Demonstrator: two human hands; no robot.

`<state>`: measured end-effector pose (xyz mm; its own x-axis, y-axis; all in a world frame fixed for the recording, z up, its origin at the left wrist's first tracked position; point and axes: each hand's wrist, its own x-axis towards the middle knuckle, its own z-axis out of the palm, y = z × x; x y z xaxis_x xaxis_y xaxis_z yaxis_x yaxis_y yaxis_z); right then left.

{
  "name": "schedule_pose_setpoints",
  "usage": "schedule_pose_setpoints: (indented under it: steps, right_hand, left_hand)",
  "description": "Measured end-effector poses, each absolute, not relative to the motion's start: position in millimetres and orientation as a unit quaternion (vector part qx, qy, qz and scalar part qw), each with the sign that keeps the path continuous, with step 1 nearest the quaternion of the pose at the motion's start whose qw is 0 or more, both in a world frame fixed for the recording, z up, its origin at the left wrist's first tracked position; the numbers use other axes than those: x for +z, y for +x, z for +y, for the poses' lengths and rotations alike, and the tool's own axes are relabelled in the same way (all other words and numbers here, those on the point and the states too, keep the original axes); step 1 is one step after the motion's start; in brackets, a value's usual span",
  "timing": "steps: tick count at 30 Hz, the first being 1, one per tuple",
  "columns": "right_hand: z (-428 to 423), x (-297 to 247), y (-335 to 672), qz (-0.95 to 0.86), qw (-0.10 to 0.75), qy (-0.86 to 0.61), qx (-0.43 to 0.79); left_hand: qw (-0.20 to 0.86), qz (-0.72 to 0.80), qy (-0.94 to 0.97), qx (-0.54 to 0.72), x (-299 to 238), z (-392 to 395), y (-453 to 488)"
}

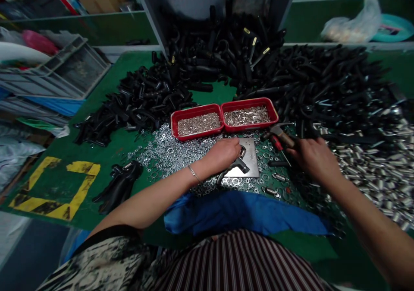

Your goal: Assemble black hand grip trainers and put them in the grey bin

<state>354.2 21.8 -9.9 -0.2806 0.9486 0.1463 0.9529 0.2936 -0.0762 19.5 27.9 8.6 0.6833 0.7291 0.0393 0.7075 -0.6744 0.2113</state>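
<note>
My left hand [229, 151] is closed, its fingertips pinching a black curved part with a pale metal spring on it [239, 166]. That part rests over a flat metal plate [250, 153]; the fingers hide some of it. On the right, my right hand [315, 155] is closed around the wooden handle of a hammer [286, 136], whose head points left. A red-handled screwdriver [277, 143] lies just below the hammer head. Loose springs [280, 177] are on the table between the plate and my right arm.
Two red trays [197, 121] of small metal pins stand beyond the plate. Silver rings [181, 153] cover the table around it. Black handle parts [142, 96] are heaped at left, back and right. Metal cylinders [381, 170] pile up at right. Blue cloth [239, 213] lies in front.
</note>
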Motion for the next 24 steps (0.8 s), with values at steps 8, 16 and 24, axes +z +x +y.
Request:
schedule_pose_setpoints:
  steps: [8, 16, 24]
  right_hand:
    - [-8, 19, 338, -0.774, 0.142, -0.597, 0.153]
    - [-41, 20, 294, -0.796, 0.156, -0.550, 0.198]
    - [-26, 42, 337, -0.531, 0.284, -0.661, 0.448]
  left_hand:
    - [0.051, 0.368, 0.927, 0.058, -2, -8, 11]
    - [0.020, 0.446, 0.893, 0.050, -9, -45, 16]
    - [0.193, 0.485, 0.841, 0.140, 19, -33, 16]
